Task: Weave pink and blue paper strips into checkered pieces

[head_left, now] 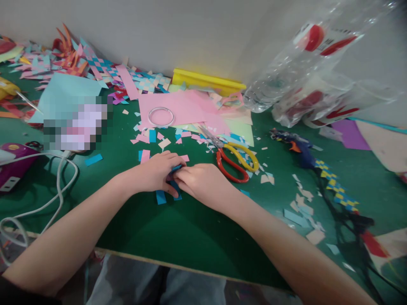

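My left hand (158, 171) and my right hand (203, 184) meet over the green table (178, 241). Both hold a small blue paper piece (175, 169) between their fingertips, and part of it is hidden by the fingers. Just beneath, blue paper strips (160, 197) lie on the table under my left fingers. A pink paper strip (145, 156) rests beyond my left hand. Scissors (233, 163) with one red and one yellow handle lie a little past my right hand, their blades pointing away to the left.
Pink paper sheets (190, 108) carry a clear ring (161, 116). Behind them stands a yellow holder (208, 81). Plastic bottles and cups (318, 99) occupy the back right. A blurred device with a white cable (59, 178) sits left. Paper scraps (305, 207) are scattered right.
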Demonstrator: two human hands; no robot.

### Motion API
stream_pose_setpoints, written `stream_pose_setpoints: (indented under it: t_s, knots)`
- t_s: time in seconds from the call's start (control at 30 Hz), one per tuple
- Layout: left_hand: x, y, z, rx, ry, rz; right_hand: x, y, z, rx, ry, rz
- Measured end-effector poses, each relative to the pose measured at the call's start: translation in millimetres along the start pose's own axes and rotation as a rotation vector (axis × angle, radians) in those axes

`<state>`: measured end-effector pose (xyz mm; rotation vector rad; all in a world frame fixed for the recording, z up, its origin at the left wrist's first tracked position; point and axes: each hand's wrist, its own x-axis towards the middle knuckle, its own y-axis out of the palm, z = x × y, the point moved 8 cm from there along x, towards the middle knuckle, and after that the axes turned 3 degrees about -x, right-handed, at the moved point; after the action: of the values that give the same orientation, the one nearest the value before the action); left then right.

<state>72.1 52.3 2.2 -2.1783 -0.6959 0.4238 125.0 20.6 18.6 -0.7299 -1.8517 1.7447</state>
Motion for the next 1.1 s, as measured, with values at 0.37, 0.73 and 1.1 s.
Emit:
stream_pose_setpoints:
  t_s: [0.37,0.73,1.1]
  knots:
    - [1,0.5,-1,0.013,0.012,-0.001,-1,-7,3,-0.123,-0.036,-0.239]
    - [0,-0.4,-2,0.044,0.023,-0.004,-8,-10,6,-0.205,-0.076,-0.472]
    - [2,0.7,-1,0.055,0.026,-0.008,-11,-17,6,-0.230,-0.068,-0.558]
